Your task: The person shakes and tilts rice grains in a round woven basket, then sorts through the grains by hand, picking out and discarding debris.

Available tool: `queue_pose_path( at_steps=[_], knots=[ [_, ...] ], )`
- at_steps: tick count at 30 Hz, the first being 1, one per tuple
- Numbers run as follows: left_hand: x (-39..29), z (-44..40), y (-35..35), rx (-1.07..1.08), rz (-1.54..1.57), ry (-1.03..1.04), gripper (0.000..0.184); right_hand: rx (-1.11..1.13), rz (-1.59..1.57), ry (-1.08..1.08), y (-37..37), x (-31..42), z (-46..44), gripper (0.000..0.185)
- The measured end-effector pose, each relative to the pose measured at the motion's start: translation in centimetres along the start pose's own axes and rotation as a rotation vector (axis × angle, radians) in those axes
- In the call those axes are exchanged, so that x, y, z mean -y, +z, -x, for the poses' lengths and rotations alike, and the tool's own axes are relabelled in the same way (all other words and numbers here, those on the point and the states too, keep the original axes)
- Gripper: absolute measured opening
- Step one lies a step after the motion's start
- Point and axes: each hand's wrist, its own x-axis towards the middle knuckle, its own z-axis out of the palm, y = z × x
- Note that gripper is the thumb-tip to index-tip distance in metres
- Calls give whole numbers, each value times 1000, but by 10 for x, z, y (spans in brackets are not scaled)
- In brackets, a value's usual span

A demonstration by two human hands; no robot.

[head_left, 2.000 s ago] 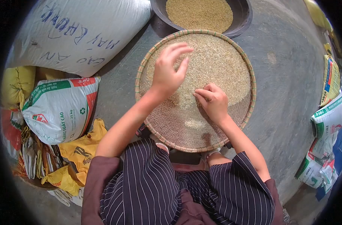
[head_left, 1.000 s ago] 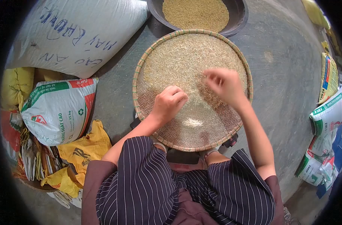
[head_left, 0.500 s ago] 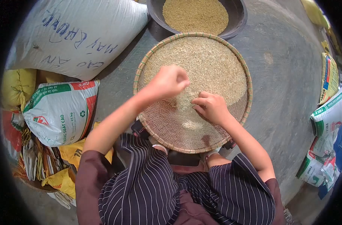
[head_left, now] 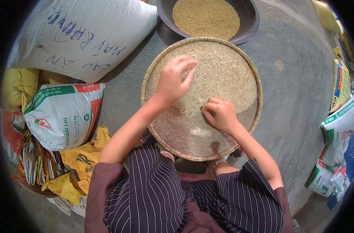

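A round woven bamboo tray (head_left: 173, 134) sits at my knees, its far part covered with a layer of pale grain (head_left: 219, 73). A small separate heap of grain (head_left: 198, 132) lies on the bare weave near me. Over the left side of the layer is my left hand (head_left: 175, 79), thumb and fingers parted, with nothing seen between them. My right hand (head_left: 220, 115) rests low at the near edge of the grain, its fingers curled and thumb and index drawn together. Whatever those fingertips may hold is hidden.
Beyond the tray stands a dark basin (head_left: 249, 29) of yellower grain. On the left are a big white sack (head_left: 95, 35), a printed feed bag (head_left: 64, 116) and folded yellow bags (head_left: 85, 159). More bags (head_left: 336, 132) line the right side of the concrete floor (head_left: 293, 108).
My left hand has opened from a closed pinch and moved slightly up over the grain. My right hand has shifted a little, its fingers still curled. The view has moved slightly.
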Motion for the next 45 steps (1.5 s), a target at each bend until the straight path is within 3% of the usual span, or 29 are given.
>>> queue_pose_path(
  at_steps=[9, 11, 13, 16, 17, 19, 21, 23, 25, 27, 32, 34, 35, 37, 39, 40, 42, 44, 45],
  knots=[
    [-14, 93, 1, 147, -39, -96, 21, 60, -170, 94, -12, 5, -7, 4],
    [-12, 98, 6, 168, -50, -96, 20, 175, -239, 141, -27, 5, -18, 6],
    [-12, 102, 11, 187, -39, -75, 16, -63, -302, 213, -62, 3, -64, 12],
    [-7, 102, 18, 159, -39, -98, 12, -345, -193, 314, -102, 0, -126, 43],
    [-5, 103, 20, 155, -39, -96, 12, -346, -191, 311, -109, -3, -133, 43],
    [-2, 103, 22, 138, -43, -96, 9, -372, 68, 373, -117, -5, -142, 63],
    [0, 104, 22, 136, -33, -73, 8, -296, 34, 408, -112, -8, -129, 57],
    [1, 104, 22, 136, -13, -51, 6, -208, 44, 305, -97, -17, -106, 47],
    [-1, 102, 21, 118, -34, -47, 8, -106, -101, 374, -93, -1, -77, 33],
    [-8, 100, 17, 123, -24, -89, 6, -82, -184, 206, -72, -2, -43, 25],
    [-16, 91, 5, 205, 45, -231, 6, 199, -236, 110, -34, 2, 7, 23],
    [-16, 78, -3, 417, 8, -311, 7, 133, -175, 116, -20, 2, 14, 23],
    [-14, 70, -6, 416, 8, -308, 7, 67, -119, 123, -14, 1, 16, 23],
    [-8, 46, -13, 712, -30, -166, 11, 32, -119, 132, -8, -4, 15, 23],
    [-1, 1, -17, 677, 90, -67, 17, 49, -90, 105, -6, -11, 13, 18],
    [-5, -27, -22, 660, 207, -254, 30, 54, -91, 103, -4, -12, 14, 18],
    [-3, -71, -15, 245, 297, -230, 61, 5, -46, 38, -4, -13, 12, 15],
    [11, -94, -1, -73, -135, -9, 81, 5, -42, 38, -6, -10, 10, 14],
    [7, -95, -1, -71, -133, -7, 81, 14, -38, 42, -7, -10, 10, 12]
  ],
)
